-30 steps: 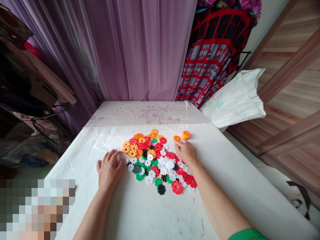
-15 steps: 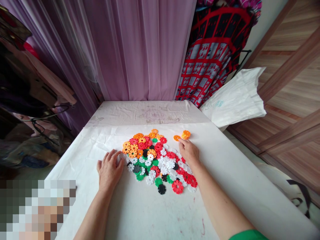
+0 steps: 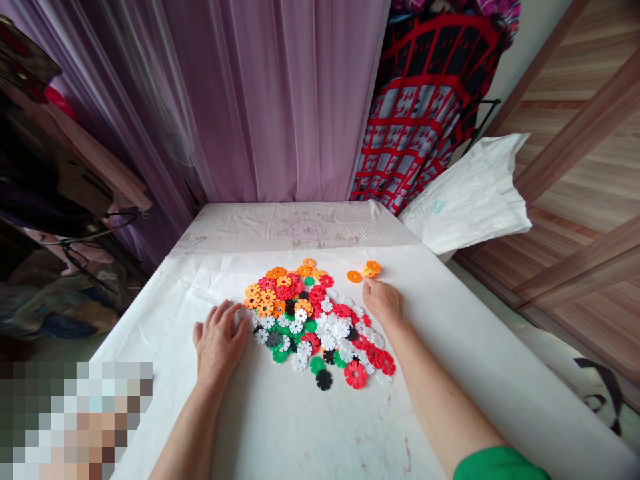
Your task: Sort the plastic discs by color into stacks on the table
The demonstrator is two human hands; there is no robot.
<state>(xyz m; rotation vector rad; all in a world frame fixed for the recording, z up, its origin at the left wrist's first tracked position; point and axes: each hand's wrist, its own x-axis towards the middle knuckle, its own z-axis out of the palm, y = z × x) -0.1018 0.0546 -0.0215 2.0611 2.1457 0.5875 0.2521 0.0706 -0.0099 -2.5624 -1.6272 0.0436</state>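
Snowflake-shaped plastic discs in orange, red, white, green and black form a spread-out pile [image 3: 330, 327] on the white-covered table [image 3: 300, 427]. My left hand [image 3: 220, 337] rests palm down at the pile's left edge, fingers stretched and slightly apart. Behind the pile on the right stands a small stack of orange discs [image 3: 371, 269], with a single orange disc [image 3: 354, 277] lying flat to its left. My right hand [image 3: 384, 301] is just in front of the stack, its fingers curled in. Whether the fingertips touch the stack or hold a disc cannot be seen.
A purple curtain [image 3: 280, 100] hangs behind the table. To the right are a red and black patterned cloth [image 3: 415, 120], a white bag [image 3: 475, 193] by the table edge, and a wooden door [image 3: 585, 167]. Clothes [image 3: 75, 140] hang on a rack at left.
My right hand has moved off the single orange disc and slightly right, to the front of the orange stack. The disc stays where it was. My left hand has hardly moved.
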